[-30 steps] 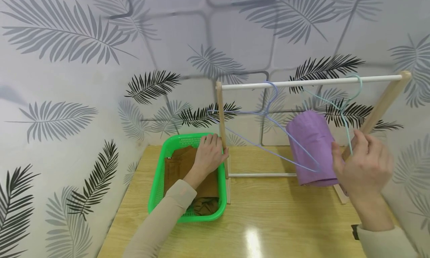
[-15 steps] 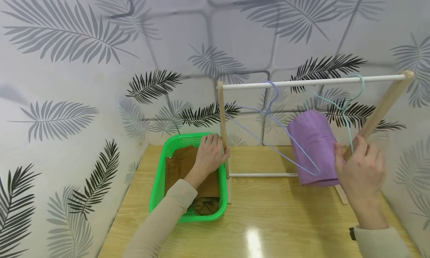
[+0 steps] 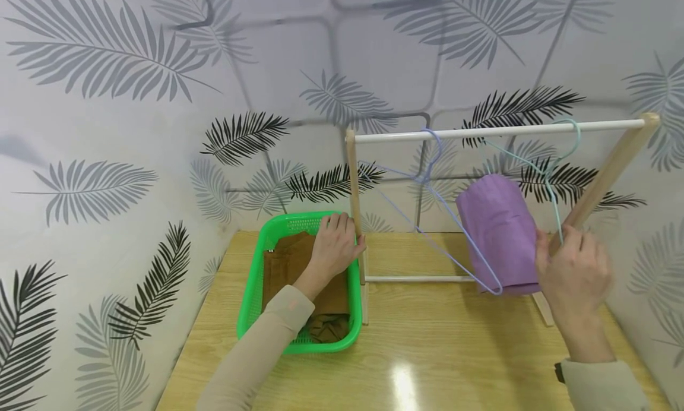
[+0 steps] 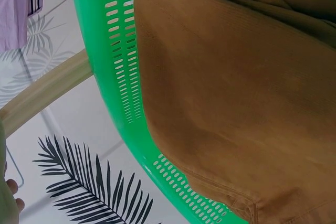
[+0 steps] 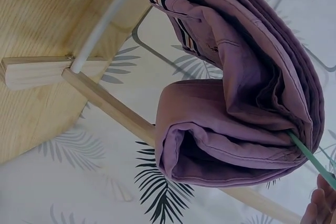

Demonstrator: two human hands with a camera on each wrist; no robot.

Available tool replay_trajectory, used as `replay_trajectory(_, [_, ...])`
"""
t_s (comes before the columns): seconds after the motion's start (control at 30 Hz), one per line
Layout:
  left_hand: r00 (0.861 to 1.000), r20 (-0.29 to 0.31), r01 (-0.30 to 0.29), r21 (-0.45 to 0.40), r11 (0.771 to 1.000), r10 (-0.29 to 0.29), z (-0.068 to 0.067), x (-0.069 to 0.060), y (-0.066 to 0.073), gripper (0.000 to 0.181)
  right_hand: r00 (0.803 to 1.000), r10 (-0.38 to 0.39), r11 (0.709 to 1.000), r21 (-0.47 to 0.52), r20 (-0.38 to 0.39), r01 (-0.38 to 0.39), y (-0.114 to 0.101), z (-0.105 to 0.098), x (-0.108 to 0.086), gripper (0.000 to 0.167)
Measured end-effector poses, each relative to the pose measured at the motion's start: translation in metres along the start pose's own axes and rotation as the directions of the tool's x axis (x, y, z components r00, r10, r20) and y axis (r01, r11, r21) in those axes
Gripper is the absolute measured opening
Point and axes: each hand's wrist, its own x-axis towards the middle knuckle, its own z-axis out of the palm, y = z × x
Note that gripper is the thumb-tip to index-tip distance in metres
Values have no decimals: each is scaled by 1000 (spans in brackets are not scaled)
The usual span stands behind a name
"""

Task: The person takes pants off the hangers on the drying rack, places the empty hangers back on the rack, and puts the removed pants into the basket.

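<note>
My right hand pinches the lower corner of a mint-green clothes hanger, whose hook sits on the white top bar of a small wooden clothes rack. A folded purple garment hangs over this hanger; in the right wrist view the garment is looped, with striped bands at one end. My left hand grips the rack's left post above the basket edge, its fingers partly hidden. An empty lilac-blue hanger hangs from the bar between the hands.
A green perforated basket stands left of the rack, holding folded brown garments. Both stand on a wood-grain table. Behind rises a leaf-patterned wall. A white lower rod joins the rack's sides.
The lilac-blue hanger has swung, its left end moving right and its lower end coming forward. My right hand has moved slightly left with the mint-green hanger. My left hand stays put.
</note>
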Motion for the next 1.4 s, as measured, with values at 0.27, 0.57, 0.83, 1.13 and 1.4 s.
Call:
replay_trajectory(0.27, [1000, 0, 6, -2, 1000, -6, 3, 0, 1, 37, 999, -36, 999, -21, -41, 35, 5, 0, 1, 49])
replay_trajectory(0.57, [1000, -21, 1, -9, 1000, -1, 5, -1, 1, 37, 994, -86, 996, -4, -71, 86, 12, -3, 6, 49])
replay_trajectory(0.83, [1000, -19, 4, -5, 1000, -4, 3, 0, 0, 38, 991, -128, 991, 31, -45, 129, 16, -11, 12, 47])
replay_trajectory(1.13, [1000, 4, -1, -11, 1000, 1, 5, -1, 1, 36, 988, -149, 987, 48, -48, 151, 15, -20, 15, 49])
replay_trajectory(1.4, [1000, -3, 4, 6, 1000, -4, 3, 0, 0, 37, 984, -157, 985, 57, -80, 161, 6, -30, 24, 47])
